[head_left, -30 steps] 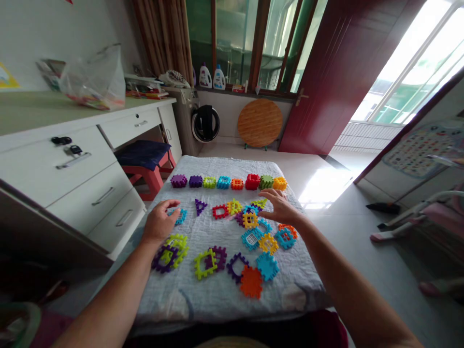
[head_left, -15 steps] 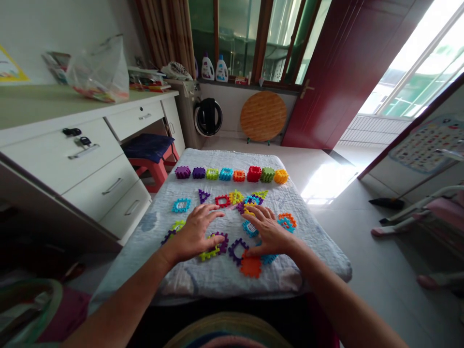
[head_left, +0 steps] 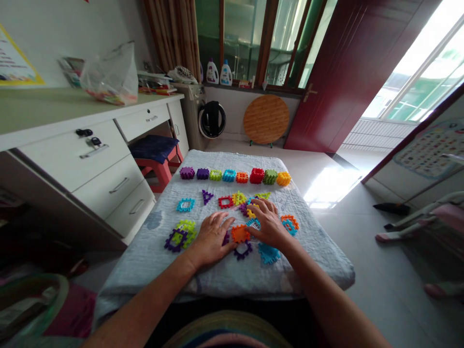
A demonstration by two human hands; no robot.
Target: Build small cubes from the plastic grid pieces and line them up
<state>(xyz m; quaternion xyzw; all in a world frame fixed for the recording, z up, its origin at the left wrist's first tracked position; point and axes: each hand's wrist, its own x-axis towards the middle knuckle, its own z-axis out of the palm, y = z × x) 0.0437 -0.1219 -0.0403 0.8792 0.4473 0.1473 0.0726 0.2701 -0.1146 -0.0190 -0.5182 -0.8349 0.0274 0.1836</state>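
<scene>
My left hand [head_left: 210, 240] lies low over the cloth with its fingers spread, covering most of a purple notched piece. My right hand [head_left: 268, 225] has its fingers stretched out over the yellow piece [head_left: 251, 211] and a blue window piece [head_left: 254, 224]. Between my hands lies an orange square piece [head_left: 239, 234], near my right thumb, overlapping a dark purple frame [head_left: 242, 250]. Neither hand shows a grip. A blue piece [head_left: 268, 253] rests below my right wrist. Left of my left hand, a purple frame [head_left: 176, 240] overlaps a lime piece [head_left: 190, 234].
Across the back of the cloth-covered table [head_left: 145, 261] runs a row of block stacks, including a red stack [head_left: 257, 175]. A blue frame [head_left: 186, 205], purple triangle [head_left: 207, 196] and red frame [head_left: 225, 202] lie before it. A stool [head_left: 159, 159] stands left.
My left hand has moved right, uncovering the purple and lime pieces on the left. The orange square has shifted up and left, off the table's front area. The camera view has shifted slightly.
</scene>
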